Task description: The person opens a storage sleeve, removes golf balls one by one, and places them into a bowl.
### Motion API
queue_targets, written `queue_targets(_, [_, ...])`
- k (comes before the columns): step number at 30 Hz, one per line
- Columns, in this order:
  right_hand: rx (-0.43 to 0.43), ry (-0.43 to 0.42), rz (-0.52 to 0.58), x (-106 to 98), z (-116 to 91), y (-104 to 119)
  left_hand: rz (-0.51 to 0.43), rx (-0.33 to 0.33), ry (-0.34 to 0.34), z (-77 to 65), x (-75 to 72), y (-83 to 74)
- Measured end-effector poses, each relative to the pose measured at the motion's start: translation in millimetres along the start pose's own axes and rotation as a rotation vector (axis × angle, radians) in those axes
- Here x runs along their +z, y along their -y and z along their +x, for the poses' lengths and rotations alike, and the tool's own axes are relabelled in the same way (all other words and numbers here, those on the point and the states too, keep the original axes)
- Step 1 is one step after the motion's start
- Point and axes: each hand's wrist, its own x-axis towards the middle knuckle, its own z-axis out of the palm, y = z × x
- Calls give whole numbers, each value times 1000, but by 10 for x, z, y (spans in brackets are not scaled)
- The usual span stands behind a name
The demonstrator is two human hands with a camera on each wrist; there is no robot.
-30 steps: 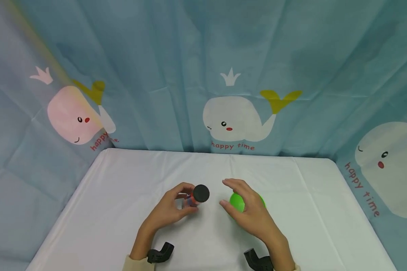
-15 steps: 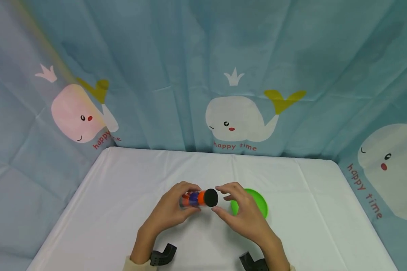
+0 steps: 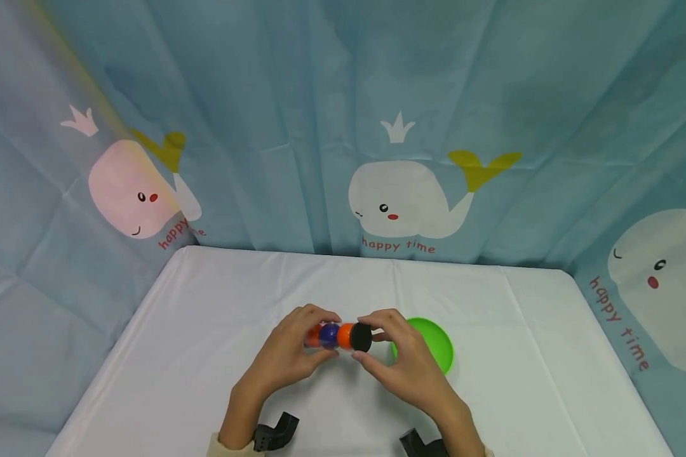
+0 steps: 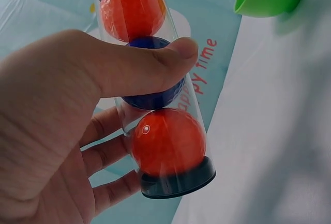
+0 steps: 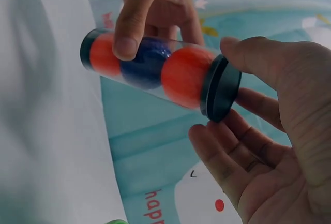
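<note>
A clear tube (image 3: 314, 336) with black caps holds an orange, a blue and an orange ball in a row. It lies sideways above the table between both hands. My left hand (image 3: 286, 349) grips its body, the thumb across the blue ball (image 4: 155, 97) in the left wrist view. My right hand (image 3: 406, 358) pinches the black cap (image 3: 362, 337) at the right end, thumb on one edge and fingertips on the opposite edge. The far cap (image 4: 178, 182) shows in the left wrist view. Behind my right hand stands a green bowl (image 3: 434, 343), partly hidden by it.
A white cloth covers the table (image 3: 234, 285). Blue curtains (image 3: 251, 127) printed with whales hang behind and on both sides. Each wrist carries a black camera mount (image 3: 276, 431).
The tube has tipped from cap-toward-camera to lying sideways and shifted slightly right. My right hand has moved left from beside the bowl, and its fingers have closed round the cap.
</note>
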Motion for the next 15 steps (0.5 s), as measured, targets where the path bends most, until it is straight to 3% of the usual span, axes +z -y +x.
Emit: queue_targets(15, [44, 13, 7, 17, 3, 28, 71, -5, -20, -9, 14, -11])
